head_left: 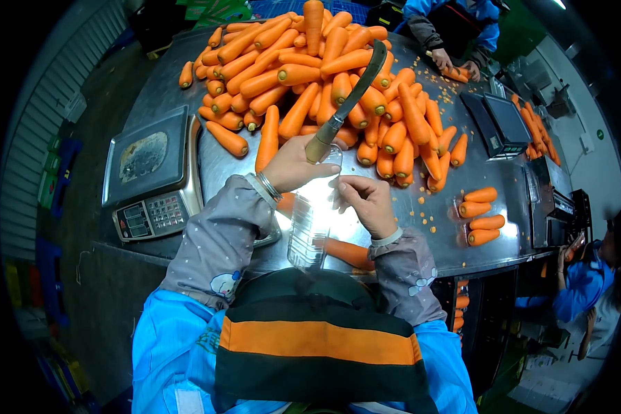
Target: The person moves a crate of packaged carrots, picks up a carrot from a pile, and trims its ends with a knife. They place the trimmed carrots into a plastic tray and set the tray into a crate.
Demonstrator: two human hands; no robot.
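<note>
In my left hand (pixel 295 164) is a curved knife (pixel 366 83), its wooden handle between thumb and palm and its blade pointing up and away over the carrots. The same hand also steadies the far end of a clear plastic tray (pixel 307 234), which is tilted toward my body. My right hand (pixel 367 203) is closed in a pinch at the tray's right edge; glare blurs the exact contact. A loose carrot (pixel 348 253) lies on the table beside the tray, below my right hand. Just beyond my hands rises a large pile of carrots (pixel 269 76).
A weighing scale (pixel 152 176) stands left on the metal table (pixel 245 234). To the right are a packed tray of carrots (pixel 481 215) and a second scale (pixel 498 124). Across the table, a co-worker's hands (pixel 455 69) hold a carrot. Another person (pixel 586 283) is at lower right.
</note>
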